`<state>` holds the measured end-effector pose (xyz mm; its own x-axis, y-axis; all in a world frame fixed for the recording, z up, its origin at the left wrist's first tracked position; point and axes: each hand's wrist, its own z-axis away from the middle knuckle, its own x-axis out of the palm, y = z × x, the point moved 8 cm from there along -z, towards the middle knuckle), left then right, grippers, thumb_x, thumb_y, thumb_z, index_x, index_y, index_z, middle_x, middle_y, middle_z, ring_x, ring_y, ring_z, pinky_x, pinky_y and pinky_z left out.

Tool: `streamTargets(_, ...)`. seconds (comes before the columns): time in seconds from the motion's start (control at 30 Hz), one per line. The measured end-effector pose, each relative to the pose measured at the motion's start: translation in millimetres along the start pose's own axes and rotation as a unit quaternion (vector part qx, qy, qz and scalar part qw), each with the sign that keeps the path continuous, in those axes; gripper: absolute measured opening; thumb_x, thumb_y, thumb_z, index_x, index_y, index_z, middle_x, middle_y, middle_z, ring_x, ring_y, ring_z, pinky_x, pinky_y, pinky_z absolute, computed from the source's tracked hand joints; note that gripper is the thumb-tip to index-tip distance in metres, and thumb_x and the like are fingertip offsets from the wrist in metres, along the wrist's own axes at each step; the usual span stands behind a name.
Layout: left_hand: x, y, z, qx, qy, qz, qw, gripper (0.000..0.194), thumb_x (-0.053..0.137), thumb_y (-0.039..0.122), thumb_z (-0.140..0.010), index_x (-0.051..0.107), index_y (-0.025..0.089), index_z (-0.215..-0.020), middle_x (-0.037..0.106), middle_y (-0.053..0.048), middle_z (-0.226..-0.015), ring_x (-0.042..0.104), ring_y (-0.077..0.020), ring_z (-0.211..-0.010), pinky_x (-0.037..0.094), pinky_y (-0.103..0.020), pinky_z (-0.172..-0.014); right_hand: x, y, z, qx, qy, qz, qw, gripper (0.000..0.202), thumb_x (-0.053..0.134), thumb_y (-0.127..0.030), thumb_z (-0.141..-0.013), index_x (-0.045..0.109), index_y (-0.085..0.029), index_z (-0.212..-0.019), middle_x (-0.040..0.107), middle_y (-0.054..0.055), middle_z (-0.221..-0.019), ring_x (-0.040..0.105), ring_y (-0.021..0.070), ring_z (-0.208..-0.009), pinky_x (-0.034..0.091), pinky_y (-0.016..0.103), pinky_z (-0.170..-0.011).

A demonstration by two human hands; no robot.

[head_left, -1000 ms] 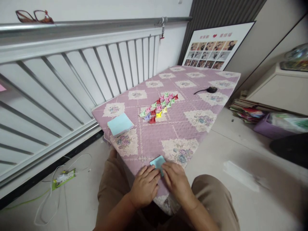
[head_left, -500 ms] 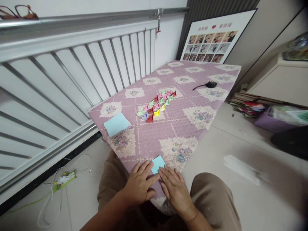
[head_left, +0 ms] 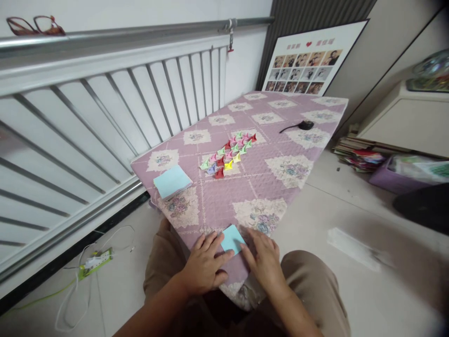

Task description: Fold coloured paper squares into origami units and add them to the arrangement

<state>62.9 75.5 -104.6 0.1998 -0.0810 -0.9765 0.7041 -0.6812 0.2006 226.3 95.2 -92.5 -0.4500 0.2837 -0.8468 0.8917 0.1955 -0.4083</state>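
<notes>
A small square of light blue paper [head_left: 233, 239] lies flat at the near corner of the table, between my two hands. My left hand [head_left: 206, 263] rests on its left edge, fingers stretched out and spread. On the other side, my right hand [head_left: 262, 255] has its thumb by the paper's right edge and its fingers extended on the cloth. A stack of light blue paper [head_left: 172, 181] sits farther off at the table's left edge. Beyond my hands, several small folded paper figures [head_left: 228, 155] in red, pink, green, yellow and purple stand in slanting rows.
A purple flowered tablecloth [head_left: 217, 206] covers the table. A black object with a cord-like tail [head_left: 306, 125] lies at its far right. White railing bars [head_left: 115, 117] run along the left. On the floor are a power strip [head_left: 96, 263] and a purple bin [head_left: 389, 175].
My right hand has shifted right and turned, uncovering more of the blue paper's right side. My left hand stays almost in place. The camera view has shifted slightly.
</notes>
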Motion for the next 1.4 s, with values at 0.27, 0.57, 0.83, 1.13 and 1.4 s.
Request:
streamTargets(0.27, 1.3, -0.3, 0.7, -0.003, -0.003, 0.005, 1.0, 0.063, 0.053, 0.053, -0.085, 0.034, 0.035, -0.142, 0.021, -0.009, -0.155, 0.022, -0.0304, -0.139, 0.018, -0.052, -0.11, 15.0, -19.7, -14.6, -0.002, 0.018, -0.004, 1.0, 0.036, 0.053, -0.038, -0.086, 0.058, -0.025, -0.119, 0.062, 0.01, -0.122, 0.05, 0.0293, -0.116, 0.022, 0.053, -0.098)
streamTargets(0.57, -3.3, -1.7, 0.4, -0.023, 0.004, 0.035, 0.999, 0.061, 0.059, 0.051, -0.081, 0.041, 0.037, -0.138, 0.018, -0.007, -0.154, 0.021, -0.0312, -0.138, 0.019, -0.052, -0.11, 20.0, -5.6, -15.9, 0.045, -0.005, -0.076, 0.996, 0.012, 0.055, -0.032, -0.082, 0.064, -0.025, -0.085, 0.063, 0.006, -0.119, 0.052, 0.0281, -0.113, 0.022, 0.054, -0.097)
streamTargets(0.83, -13.0, -6.4, -6.1, -0.059, 0.028, 0.08, 0.995, 0.051, 0.063, 0.043, -0.08, 0.051, 0.035, -0.129, 0.041, -0.007, -0.136, 0.036, -0.0275, -0.126, 0.028, -0.048, -0.105, 16.8, -7.3, -10.6, -0.022, -0.016, -0.053, 0.998, 0.01, 0.054, -0.029, -0.083, 0.062, -0.023, -0.078, 0.061, 0.006, -0.122, 0.049, 0.0271, -0.117, 0.025, 0.05, -0.095)
streamTargets(1.13, -22.3, -38.2, -39.5, -0.203, 0.085, 0.104, 0.97, 0.025, 0.061, 0.026, -0.083, 0.057, 0.022, -0.107, 0.058, -0.003, -0.105, 0.051, -0.0202, -0.102, 0.04, -0.036, -0.089, 14.4, -10.4, -9.4, -0.035, 0.005, -0.052, 0.998, 0.013, 0.053, -0.028, -0.085, 0.063, -0.024, -0.079, 0.064, 0.005, -0.118, 0.049, 0.0271, -0.118, 0.022, 0.051, -0.099)
streamTargets(1.4, -16.7, -40.9, -49.5, -0.103, 0.044, 0.113, 0.987, 0.01, 0.054, 0.019, -0.087, 0.064, 0.021, -0.089, 0.059, -0.003, -0.094, 0.051, -0.0181, -0.095, 0.041, -0.033, -0.086, 10.2, -10.1, -4.3, -0.065, 0.007, -0.056, 0.996, 0.014, 0.051, -0.024, -0.085, 0.064, -0.025, -0.082, 0.063, 0.005, -0.118, 0.052, 0.0251, -0.114, 0.022, 0.051, -0.099)
